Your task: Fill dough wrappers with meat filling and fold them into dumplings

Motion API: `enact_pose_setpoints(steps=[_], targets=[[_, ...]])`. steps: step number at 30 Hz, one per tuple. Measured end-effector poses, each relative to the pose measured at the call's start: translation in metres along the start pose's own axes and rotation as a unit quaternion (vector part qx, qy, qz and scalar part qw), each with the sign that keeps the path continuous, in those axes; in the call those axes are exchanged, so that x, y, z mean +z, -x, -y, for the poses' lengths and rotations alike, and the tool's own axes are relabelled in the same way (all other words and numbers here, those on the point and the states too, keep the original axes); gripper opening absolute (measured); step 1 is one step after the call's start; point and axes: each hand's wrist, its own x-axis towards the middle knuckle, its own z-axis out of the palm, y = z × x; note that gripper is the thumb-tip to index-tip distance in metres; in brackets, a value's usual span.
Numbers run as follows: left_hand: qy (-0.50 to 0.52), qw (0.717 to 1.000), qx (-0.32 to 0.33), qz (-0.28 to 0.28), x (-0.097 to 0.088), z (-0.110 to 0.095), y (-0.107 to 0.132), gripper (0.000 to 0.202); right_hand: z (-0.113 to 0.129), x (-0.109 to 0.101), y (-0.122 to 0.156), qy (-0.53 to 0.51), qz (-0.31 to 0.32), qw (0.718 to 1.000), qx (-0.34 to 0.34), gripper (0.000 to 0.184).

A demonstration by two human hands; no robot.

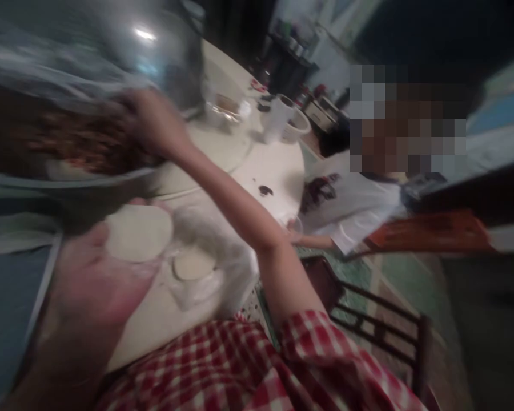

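A round, flat dough wrapper (pixel 139 233) lies across the fingers of my left hand (pixel 107 274), the thumb at its edge. Up at the bowl, my right hand (pixel 154 120) is blurred and looks curled, at the edge of a brown chopped filling (pixel 89 140). What it grips is not clear. The filling sits in a large bowl (pixel 81 181) with clear plastic film (pixel 64 74) along its far side. Below the right forearm, another dough wrapper (pixel 193 264) rests on a crumpled plastic bag (pixel 227 268).
A tray (pixel 12 308) stands at left. On the round table (pixel 278 171) are a plastic container (pixel 227 111), a white roll (pixel 278 117) and a white basket (pixel 297 125). Another person in a white shirt (pixel 346 200) stands across, a hand near the table edge. A wooden chair (pixel 381 325) is at right.
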Motion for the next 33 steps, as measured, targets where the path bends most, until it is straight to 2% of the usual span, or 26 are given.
enact_pose_setpoints(steps=[2,5,10,15,18,22,25,27,30,33], targets=[[0.032,0.997,-0.064,0.002,0.002,-0.003,0.002,0.037,-0.01,0.004,-0.004,0.012,0.001,0.997,-0.072,0.032],[0.087,0.988,-0.126,0.026,-0.006,-0.007,0.002,0.041,-0.025,0.006,-0.013,0.014,-0.012,0.994,-0.107,0.03],[0.141,0.974,-0.163,0.07,-0.027,-0.002,0.002,0.042,-0.031,-0.01,-0.012,-0.002,-0.06,0.984,-0.17,0.025],[0.162,0.957,-0.19,0.144,-0.04,0.006,0.001,0.037,-0.03,-0.001,-0.018,0.007,-0.025,0.975,-0.219,0.024],[0.161,0.953,-0.202,0.159,-0.043,0.008,0.001,0.042,-0.031,0.007,-0.024,0.02,-0.01,0.975,-0.22,0.022],[0.159,0.958,-0.207,0.116,-0.042,0.006,0.003,0.057,-0.028,-0.004,-0.021,0.014,-0.034,0.976,-0.215,0.024],[0.151,0.961,-0.215,0.086,-0.041,0.004,0.004,0.061,-0.023,-0.015,-0.014,0.047,-0.067,0.982,-0.171,0.027],[0.15,0.959,-0.222,0.088,-0.041,0.004,0.004,0.061,-0.019,-0.017,-0.012,0.081,-0.075,0.986,-0.127,0.025],[0.152,0.958,-0.225,0.096,-0.041,0.005,0.004,0.057,-0.017,-0.013,-0.014,0.077,-0.032,0.994,-0.068,0.021],[0.141,0.961,-0.22,0.09,-0.04,0.007,0.004,0.057,-0.021,-0.008,-0.02,0.011,0.011,0.999,-0.031,0.023]])
